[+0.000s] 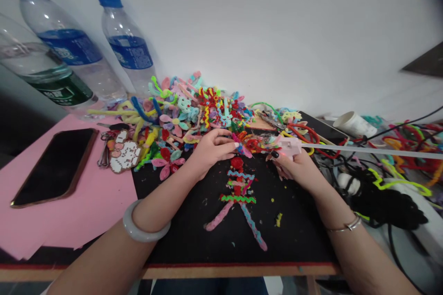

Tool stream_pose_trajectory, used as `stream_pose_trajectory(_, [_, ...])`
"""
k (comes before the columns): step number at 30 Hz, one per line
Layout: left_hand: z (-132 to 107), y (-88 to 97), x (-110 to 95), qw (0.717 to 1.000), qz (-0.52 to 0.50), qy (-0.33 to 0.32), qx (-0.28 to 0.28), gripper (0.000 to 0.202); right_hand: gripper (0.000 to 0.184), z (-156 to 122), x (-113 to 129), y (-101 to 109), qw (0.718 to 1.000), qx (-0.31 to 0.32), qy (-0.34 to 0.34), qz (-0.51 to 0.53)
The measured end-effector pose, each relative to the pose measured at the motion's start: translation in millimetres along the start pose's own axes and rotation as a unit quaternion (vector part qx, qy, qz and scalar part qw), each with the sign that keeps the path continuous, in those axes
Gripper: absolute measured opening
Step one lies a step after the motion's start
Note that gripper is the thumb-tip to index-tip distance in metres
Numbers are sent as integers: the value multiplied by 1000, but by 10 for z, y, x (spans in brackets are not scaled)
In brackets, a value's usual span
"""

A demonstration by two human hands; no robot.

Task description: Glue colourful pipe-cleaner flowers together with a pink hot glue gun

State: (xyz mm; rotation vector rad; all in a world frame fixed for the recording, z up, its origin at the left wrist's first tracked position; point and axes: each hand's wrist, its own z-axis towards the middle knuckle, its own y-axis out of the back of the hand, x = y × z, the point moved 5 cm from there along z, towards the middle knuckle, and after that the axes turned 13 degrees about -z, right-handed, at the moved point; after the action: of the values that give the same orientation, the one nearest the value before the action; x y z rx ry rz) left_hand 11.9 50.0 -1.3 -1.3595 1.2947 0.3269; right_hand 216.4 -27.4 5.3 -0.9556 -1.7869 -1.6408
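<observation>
On the black mat [194, 235] lies a pipe-cleaner figure [238, 198] with a red head, zigzag body and pink and blue legs. My left hand [209, 150] is closed in a pinch on a small colourful pipe-cleaner flower [246, 145] just above the figure's head. My right hand [296, 166] grips a pink glue gun [290, 146], its nozzle pointing left at the flower and a white glue stick [374, 151] trailing out to the right. A pale bangle sits on my left wrist and a thin bracelet on my right.
A heap of pipe-cleaner flowers [194, 110] lies behind the hands. Three water bottles [128, 50] stand at the back left. A phone [55, 166] rests on pink paper [93, 207], beside a keychain [121, 152]. Cables, a paper cup [353, 124] and black cloth [384, 203] crowd the right.
</observation>
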Motion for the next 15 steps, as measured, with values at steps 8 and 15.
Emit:
stream_pose_trajectory(8, [23, 1, 23, 999, 32, -21, 1, 35, 28, -3, -11, -12, 999, 16, -15, 41])
stream_pose_trajectory(15, [37, 15, 43, 997, 59, -43, -5, 37, 30, -12, -30, 2, 1000, 22, -13, 11])
